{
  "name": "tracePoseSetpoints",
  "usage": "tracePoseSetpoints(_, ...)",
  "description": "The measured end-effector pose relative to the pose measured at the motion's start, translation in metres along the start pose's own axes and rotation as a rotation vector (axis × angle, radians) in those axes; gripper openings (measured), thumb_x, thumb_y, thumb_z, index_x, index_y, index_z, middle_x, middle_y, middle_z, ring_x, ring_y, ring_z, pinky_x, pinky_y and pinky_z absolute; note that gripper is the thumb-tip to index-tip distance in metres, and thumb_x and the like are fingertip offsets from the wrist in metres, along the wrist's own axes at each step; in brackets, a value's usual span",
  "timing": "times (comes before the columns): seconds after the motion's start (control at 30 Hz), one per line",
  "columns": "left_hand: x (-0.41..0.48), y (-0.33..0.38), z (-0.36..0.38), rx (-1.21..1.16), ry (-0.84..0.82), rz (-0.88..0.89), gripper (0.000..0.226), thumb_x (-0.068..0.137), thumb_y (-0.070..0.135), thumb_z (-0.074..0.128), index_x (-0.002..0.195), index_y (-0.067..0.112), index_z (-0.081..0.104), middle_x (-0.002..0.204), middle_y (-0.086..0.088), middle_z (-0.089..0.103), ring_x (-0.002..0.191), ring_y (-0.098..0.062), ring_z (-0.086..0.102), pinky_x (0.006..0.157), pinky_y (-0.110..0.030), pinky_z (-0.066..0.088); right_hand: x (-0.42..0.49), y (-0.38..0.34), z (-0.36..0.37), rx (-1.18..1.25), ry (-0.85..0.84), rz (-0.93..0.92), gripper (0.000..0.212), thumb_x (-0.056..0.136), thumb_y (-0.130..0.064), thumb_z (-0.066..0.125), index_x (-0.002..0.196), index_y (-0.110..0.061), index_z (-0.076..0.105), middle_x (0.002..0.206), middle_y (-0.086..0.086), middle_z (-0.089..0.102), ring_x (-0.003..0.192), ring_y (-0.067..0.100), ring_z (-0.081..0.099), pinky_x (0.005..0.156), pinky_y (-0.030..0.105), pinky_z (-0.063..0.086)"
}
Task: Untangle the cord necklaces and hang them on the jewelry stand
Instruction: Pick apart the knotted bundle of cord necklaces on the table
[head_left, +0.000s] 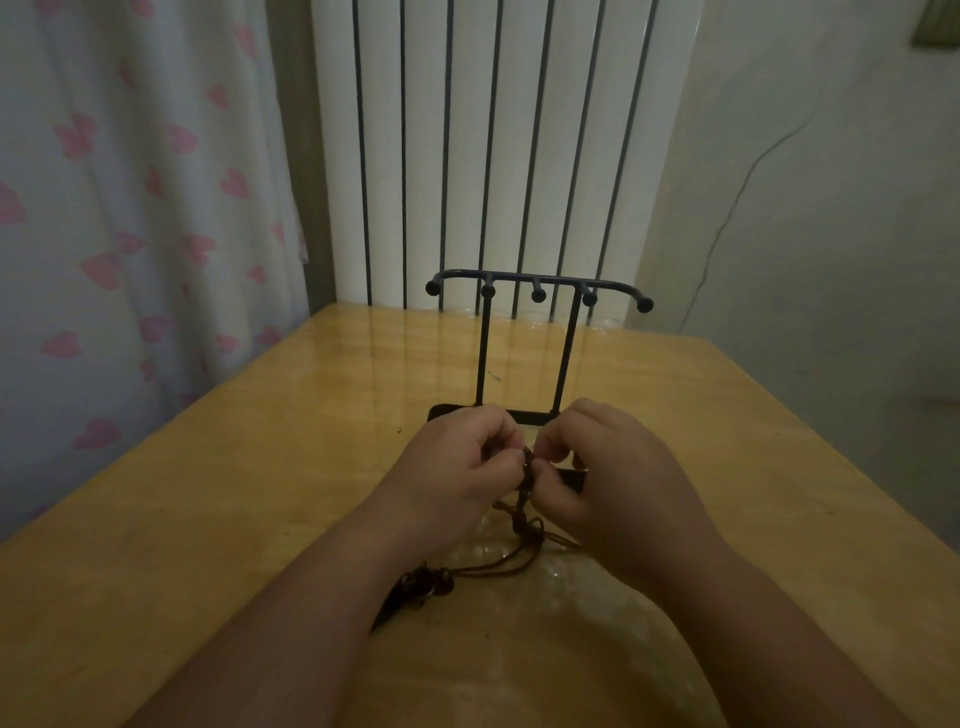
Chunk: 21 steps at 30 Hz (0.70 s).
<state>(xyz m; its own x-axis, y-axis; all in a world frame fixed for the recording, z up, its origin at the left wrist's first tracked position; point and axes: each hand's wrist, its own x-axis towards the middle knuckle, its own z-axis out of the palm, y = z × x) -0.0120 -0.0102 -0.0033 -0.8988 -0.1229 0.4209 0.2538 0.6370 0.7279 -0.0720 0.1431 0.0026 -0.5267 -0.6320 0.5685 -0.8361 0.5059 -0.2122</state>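
Behind the yellow table (208, 493) stands a white radiator (498, 145). Both the left hand (457, 467) and the right hand (608, 467) pinch the knotted brown cords (524, 499) before the empty stand (537, 291) (untangling step, I think); next, loosen one loop carefully.

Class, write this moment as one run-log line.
step: untangling | left hand: pinches cord necklaces | right hand: pinches cord necklaces | jewelry stand: upright, hooks bare
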Motion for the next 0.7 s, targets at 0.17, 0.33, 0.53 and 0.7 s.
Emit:
tracePoseSetpoints(0.17,-0.0001,-0.0001,0.0000,-0.039,0.011,-0.028,0.019,0.086,0.017,0.060,0.074,0.032,0.059,0.067,0.012,0.058,0.062,0.000,0.051,0.056,-0.015,0.043,0.0014,0.0005,0.0044,-0.023,-0.040,0.003,0.010,0.080,-0.040,0.046,0.079,-0.031,0.046,0.077,-0.018,0.041,0.075,-0.001,0.041,0.058,0.015,0.032)
tracePoseSetpoints(0.33,-0.0008,-0.0001,-0.0029,-0.020,-0.013,-0.025,0.020,0.086,0.019,0.062,0.076,0.036,0.065,0.074,0.015,0.065,0.067,-0.001,0.058,0.060,-0.016,0.047,0.0004,0.0025,0.0049,-0.010,-0.070,-0.001,0.009,0.080,-0.041,0.045,0.078,-0.032,0.043,0.077,-0.019,0.040,0.075,-0.001,0.041,0.059,0.015,0.032)
tracePoseSetpoints(0.53,-0.0001,-0.0017,-0.0046,0.054,-0.036,-0.015,0.022,0.081,0.017,0.065,0.070,0.035,0.062,0.065,0.012,0.059,0.058,0.000,0.051,0.054,-0.016,0.041,0.0005,0.0008,0.0036,-0.016,-0.121,-0.027,0.008,0.080,-0.039,0.045,0.080,-0.031,0.042,0.078,-0.020,0.038,0.077,-0.003,0.040,0.060,0.015,0.030)
tracePoseSetpoints(0.7,-0.0016,-0.0026,-0.0039,0.043,-0.053,-0.013,0.023,0.079,0.017,0.067,0.068,0.036,0.061,0.063,0.015,0.058,0.058,0.001,0.051,0.054,-0.016,0.041,0.0011,0.0015,0.0043,-0.006,-0.142,-0.025,0.009,0.079,-0.039,0.043,0.080,-0.030,0.044,0.078,-0.019,0.038,0.077,-0.002,0.040,0.060,0.016,0.031)
